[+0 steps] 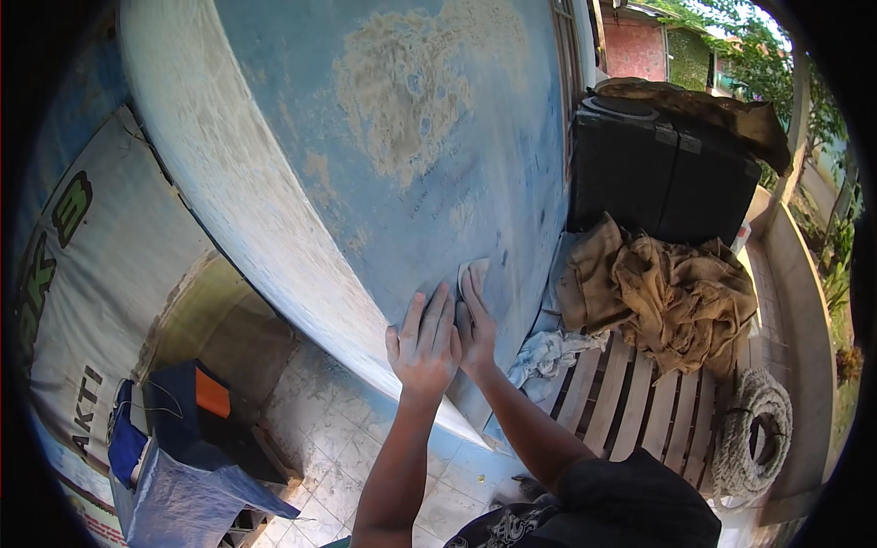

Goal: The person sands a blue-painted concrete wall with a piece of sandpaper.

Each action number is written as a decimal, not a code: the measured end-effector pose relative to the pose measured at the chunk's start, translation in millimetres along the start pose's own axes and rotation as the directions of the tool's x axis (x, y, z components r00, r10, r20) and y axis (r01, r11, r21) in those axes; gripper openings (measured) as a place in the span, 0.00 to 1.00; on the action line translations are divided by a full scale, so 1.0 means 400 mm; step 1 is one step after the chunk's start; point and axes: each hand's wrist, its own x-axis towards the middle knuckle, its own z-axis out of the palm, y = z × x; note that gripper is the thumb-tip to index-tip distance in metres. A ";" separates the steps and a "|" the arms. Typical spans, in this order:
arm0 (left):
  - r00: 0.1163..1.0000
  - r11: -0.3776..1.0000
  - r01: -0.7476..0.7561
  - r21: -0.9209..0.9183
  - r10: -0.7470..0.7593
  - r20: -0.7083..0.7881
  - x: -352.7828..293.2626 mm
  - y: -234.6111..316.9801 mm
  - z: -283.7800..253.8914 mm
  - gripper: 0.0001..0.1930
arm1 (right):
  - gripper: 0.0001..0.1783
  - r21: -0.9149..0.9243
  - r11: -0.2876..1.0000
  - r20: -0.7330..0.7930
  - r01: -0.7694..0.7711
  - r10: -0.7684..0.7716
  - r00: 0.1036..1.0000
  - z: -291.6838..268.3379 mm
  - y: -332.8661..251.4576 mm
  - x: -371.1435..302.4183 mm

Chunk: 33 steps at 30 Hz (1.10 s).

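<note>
At the centre of the frame, the left hand point(422, 342) lies flat with fingers spread on the blue painted surface point(438, 173), holding nothing. Just beside it, the right hand point(475, 324) presses a small pale sheet point(475, 268), likely sandpaper or cloth, under its fingertips against the same surface. The sheet looks thin, light and pliable, so it would best be held flat under the fingers, not pinched. The blue surface is large, rigid and curved, its paint worn to patches in the upper middle; it seems too heavy to shift. Its whitish edge point(265, 247) runs from the upper left down to below the hands. Right of the hands lie a white rag point(548, 352), brown sacking point(667, 292) and a rope coil point(754, 429) on wooden slats point(639, 411), with black boxes point(658, 173) behind. Open room lies up the surface.
</note>
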 end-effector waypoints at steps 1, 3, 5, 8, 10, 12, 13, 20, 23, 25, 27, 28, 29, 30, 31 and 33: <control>1.000 1.000 0.004 -0.004 -0.004 -0.004 0.000 0.003 0.001 0.15 | 0.25 -0.015 0.996 0.051 0.091 -0.090 0.995 -0.011 0.036 -0.032; 1.000 1.000 0.003 -0.007 -0.003 -0.006 0.005 0.018 0.009 0.14 | 0.26 -0.012 1.000 -0.003 -0.007 0.007 1.000 -0.047 0.150 -0.013; 0.999 1.000 -0.010 -0.008 0.010 -0.036 0.010 0.032 0.016 0.11 | 0.26 0.116 0.978 -0.096 -0.173 0.184 0.978 -0.071 0.235 0.049; 1.000 1.000 -0.009 0.025 0.009 0.018 -0.003 0.016 0.005 0.11 | 0.27 0.079 0.980 -0.157 -0.183 0.194 0.968 -0.043 0.176 0.159; 1.000 0.997 -0.015 0.076 0.013 0.027 -0.010 0.002 0.006 0.11 | 0.26 0.066 0.990 -0.114 -0.122 0.129 0.985 -0.012 0.088 0.163; 0.999 0.994 -0.025 0.109 0.021 0.042 -0.018 0.007 -0.001 0.11 | 0.26 0.044 0.997 -0.084 -0.066 0.069 0.994 -0.019 0.072 0.127; 0.997 0.993 -0.031 0.113 0.023 0.070 -0.017 0.007 -0.007 0.13 | 0.26 0.049 0.999 -0.009 0.022 -0.022 1.000 -0.028 0.071 0.081; 0.932 0.887 -0.255 0.385 0.121 0.341 0.025 0.029 -0.054 0.29 | 0.25 0.097 0.987 -0.131 -0.126 0.139 0.982 -0.070 0.279 0.169; 0.905 0.864 -0.267 0.427 0.072 0.419 0.024 0.037 -0.068 0.32 | 0.25 0.035 0.999 -0.202 -0.013 0.019 0.979 -0.029 0.148 0.242; 0.891 0.871 -0.256 0.420 0.044 0.451 0.018 0.041 -0.072 0.32 | 0.25 0.046 0.999 -0.143 0.024 -0.017 0.990 -0.006 0.079 0.175; 0.879 0.874 -0.243 0.421 0.016 0.476 0.025 0.042 -0.077 0.33 | 0.25 0.067 0.995 -0.086 0.067 -0.061 0.994 -0.016 0.070 0.091; 0.869 0.870 -0.269 0.413 0.034 0.494 0.032 0.043 -0.076 0.33 | 0.25 0.056 0.991 -0.023 0.124 -0.123 0.992 -0.030 0.102 0.038; 0.857 0.863 -0.296 0.410 0.050 0.513 0.039 0.043 -0.080 0.34 | 0.25 0.055 0.982 0.042 0.181 -0.183 0.982 -0.035 0.132 0.007; 0.856 0.863 -0.296 0.409 0.050 0.515 0.040 0.044 -0.079 0.34 | 0.25 0.055 0.982 0.043 0.179 -0.181 0.983 -0.042 0.164 0.007; 0.851 0.865 -0.298 0.403 0.049 0.523 0.041 0.045 -0.077 0.34 | 0.25 0.064 0.995 -0.022 0.076 -0.075 0.997 -0.058 0.202 0.017; 0.845 0.870 -0.299 0.393 0.050 0.532 0.038 0.044 -0.075 0.34 | 0.24 0.151 0.976 -0.122 -0.154 0.173 0.977 -0.075 0.258 0.072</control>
